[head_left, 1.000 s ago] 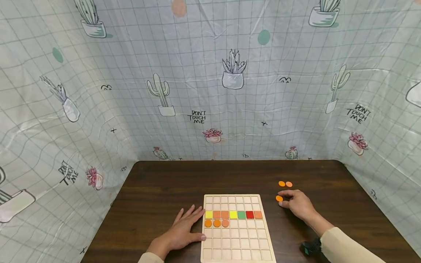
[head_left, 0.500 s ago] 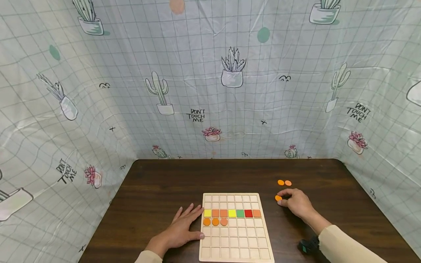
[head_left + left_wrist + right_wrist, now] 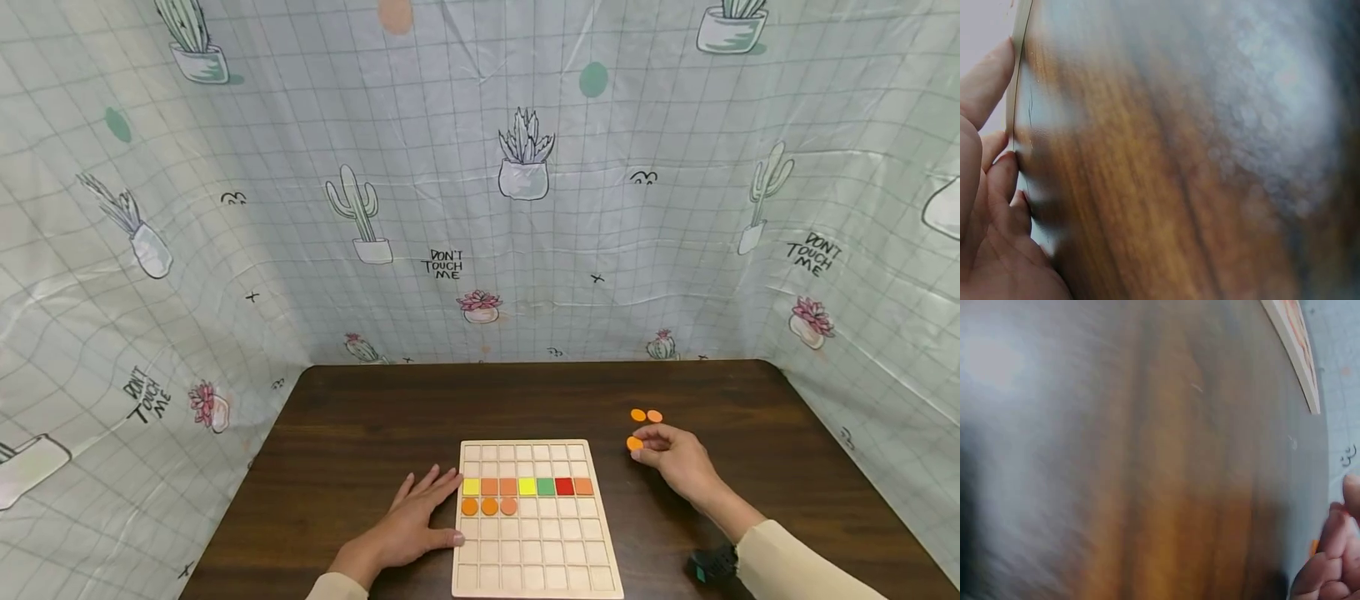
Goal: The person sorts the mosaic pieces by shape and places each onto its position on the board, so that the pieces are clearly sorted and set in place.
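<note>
My right hand (image 3: pixel 678 462) pinches an orange disc (image 3: pixel 634 444) between thumb and fingers, right of the board and above the dark table. A wooden grid board (image 3: pixel 525 553) lies at the front of the table. My left hand (image 3: pixel 408 525) rests beside it, fingers spread and straight, with fingertips and thumb at its left edge; the left wrist view shows the fingers (image 3: pixel 1004 181) along that edge. Coloured square tiles fill one row, including a red tile (image 3: pixel 564 487) and a green tile (image 3: pixel 545 487). Below them sit two orange discs (image 3: pixel 489 507) and a paler disc (image 3: pixel 508 507).
Beyond my right hand, an orange disc (image 3: pixel 638 415) and a paler disc (image 3: pixel 655 417) lie on the table (image 3: pixel 360 425). A black device (image 3: pixel 712 565) is at my right wrist. A printed curtain (image 3: pixel 450 208) encloses the table's back and sides.
My right hand has closed its thumb and fingers on the orange disc and shifted it slightly away from me. My left hand stays by the board's edge.
</note>
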Available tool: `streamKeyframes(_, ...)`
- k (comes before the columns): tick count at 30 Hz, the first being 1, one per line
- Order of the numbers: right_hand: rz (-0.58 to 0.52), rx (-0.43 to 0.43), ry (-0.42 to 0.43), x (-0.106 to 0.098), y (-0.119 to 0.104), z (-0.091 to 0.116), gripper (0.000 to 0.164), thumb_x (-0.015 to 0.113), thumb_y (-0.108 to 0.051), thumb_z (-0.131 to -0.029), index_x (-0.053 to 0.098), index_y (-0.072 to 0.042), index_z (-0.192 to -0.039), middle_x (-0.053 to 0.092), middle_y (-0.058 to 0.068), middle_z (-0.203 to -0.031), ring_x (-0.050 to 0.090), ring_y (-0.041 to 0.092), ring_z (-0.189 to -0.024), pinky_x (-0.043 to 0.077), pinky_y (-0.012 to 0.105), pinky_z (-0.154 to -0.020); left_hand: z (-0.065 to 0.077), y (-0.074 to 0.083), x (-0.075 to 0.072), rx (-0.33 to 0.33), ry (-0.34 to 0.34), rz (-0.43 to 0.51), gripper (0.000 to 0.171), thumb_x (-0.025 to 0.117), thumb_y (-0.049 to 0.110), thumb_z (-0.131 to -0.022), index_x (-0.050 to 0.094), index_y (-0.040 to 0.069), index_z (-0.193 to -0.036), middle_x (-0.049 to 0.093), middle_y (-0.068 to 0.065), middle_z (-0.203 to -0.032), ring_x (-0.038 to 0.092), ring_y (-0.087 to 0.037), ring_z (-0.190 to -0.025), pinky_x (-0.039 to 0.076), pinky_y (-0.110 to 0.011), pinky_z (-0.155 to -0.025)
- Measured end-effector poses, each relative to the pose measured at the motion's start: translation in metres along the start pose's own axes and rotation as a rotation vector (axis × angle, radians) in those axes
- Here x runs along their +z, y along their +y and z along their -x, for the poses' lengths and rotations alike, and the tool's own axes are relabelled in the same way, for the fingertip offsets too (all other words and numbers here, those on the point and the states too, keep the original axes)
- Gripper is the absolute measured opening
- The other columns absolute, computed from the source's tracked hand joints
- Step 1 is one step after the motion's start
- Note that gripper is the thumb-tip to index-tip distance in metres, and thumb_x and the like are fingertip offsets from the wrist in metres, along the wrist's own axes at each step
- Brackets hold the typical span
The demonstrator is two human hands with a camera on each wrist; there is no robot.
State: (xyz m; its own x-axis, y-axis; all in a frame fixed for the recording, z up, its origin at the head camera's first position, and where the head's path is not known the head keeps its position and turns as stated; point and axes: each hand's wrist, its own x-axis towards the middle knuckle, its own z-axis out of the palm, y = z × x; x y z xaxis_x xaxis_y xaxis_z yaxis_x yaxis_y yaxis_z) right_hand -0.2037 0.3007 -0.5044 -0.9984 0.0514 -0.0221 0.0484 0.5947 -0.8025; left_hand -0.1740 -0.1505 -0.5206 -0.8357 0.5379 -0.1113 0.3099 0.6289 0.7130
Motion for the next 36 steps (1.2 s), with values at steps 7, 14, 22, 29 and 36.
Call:
streamKeyframes(7, -0.090, -0.016, 0.004, 0.009, -0.006, 0.009, 0.036, 0.077, -0.018, -0.099, 0.070, -0.002, -0.130, 0.075, 0.011, -0.116, 0.067, 0.015, -0.098, 0.058, 0.024, -0.075, 0.002, 0.010, -0.005, 0.022, -0.012, 0.012, 0.089, 0.077, 0.048, -0.094, 0.038, 0.010, -0.165, 0.033, -0.017, -0.171, 0.014, -0.046, -0.162, -0.006, -0.072, -0.126)
streamKeyframes(14, -0.152, -0.039, 0.004, 0.018, -0.019, 0.016, 0.035, 0.077, -0.014, -0.098, 0.071, -0.002, -0.130, 0.072, 0.011, -0.111, 0.063, 0.012, -0.090, 0.057, 0.027, -0.071, 0.001, 0.007, -0.003, 0.020, 0.006, 0.028, 0.090, 0.076, 0.054, -0.093, 0.039, 0.014, -0.165, 0.034, -0.016, -0.171, 0.014, -0.044, -0.162, -0.006, -0.067, -0.127)
streamKeyframes(22, -0.222, -0.040, -0.022, 0.031, -0.029, 0.026, 0.032, 0.076, -0.013, -0.098, 0.072, -0.003, -0.128, 0.070, 0.008, -0.102, 0.060, 0.013, -0.085, 0.054, 0.027, -0.068, 0.000, 0.001, 0.000, 0.018, 0.010, 0.008, 0.093, 0.075, 0.059, -0.091, 0.039, 0.017, -0.165, 0.034, -0.013, -0.171, 0.014, -0.043, -0.163, -0.007, -0.068, -0.127)
streamKeyframes(29, -0.241, -0.032, -0.022, 0.038, -0.035, 0.033, 0.030, 0.076, -0.011, -0.099, 0.074, -0.003, -0.127, 0.071, 0.010, -0.105, 0.060, 0.012, -0.088, 0.055, 0.026, -0.071, -0.003, -0.003, 0.004, 0.000, 0.021, -0.002, 0.094, 0.075, 0.063, -0.089, 0.040, 0.020, -0.165, 0.035, -0.008, -0.171, 0.015, -0.038, -0.164, -0.007, -0.063, -0.129)
streamKeyframes(36, -0.274, -0.027, -0.015, 0.047, -0.042, 0.036, 0.028, 0.078, -0.009, -0.096, 0.076, -0.002, -0.123, 0.073, 0.009, -0.103, 0.062, 0.012, -0.089, 0.056, 0.022, -0.073, 0.000, 0.003, -0.002, 0.015, 0.007, 0.013, 0.093, 0.076, 0.057, -0.091, 0.039, 0.015, -0.165, 0.034, -0.014, -0.171, 0.013, -0.043, -0.163, -0.007, -0.068, -0.127)
